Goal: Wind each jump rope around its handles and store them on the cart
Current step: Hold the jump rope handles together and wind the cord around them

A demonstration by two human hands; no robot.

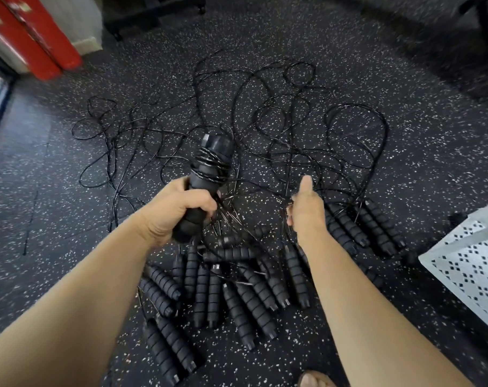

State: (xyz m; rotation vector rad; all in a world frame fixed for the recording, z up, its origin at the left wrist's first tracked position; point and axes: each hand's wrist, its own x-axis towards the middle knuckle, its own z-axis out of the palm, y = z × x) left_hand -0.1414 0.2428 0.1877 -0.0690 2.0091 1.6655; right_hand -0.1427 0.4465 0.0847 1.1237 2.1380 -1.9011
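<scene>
My left hand [178,210] grips a pair of black foam jump-rope handles [206,174], held upright together, with a few turns of thin black cord wound around their upper half. My right hand [307,208] hovers to the right with its thumb up and fingers curled around the thin cord, though that grip is blurred. A pile of several more black ribbed handles [237,286] lies on the floor below my hands. Their thin black cords [265,127] spread in a tangle across the floor beyond.
The floor is black speckled rubber [69,191]. A white perforated cart [471,258] stands at the right edge. Red and white pads [33,34] lean at the top left. Dark equipment stands along the far side. My sandalled toes [315,379] show at the bottom.
</scene>
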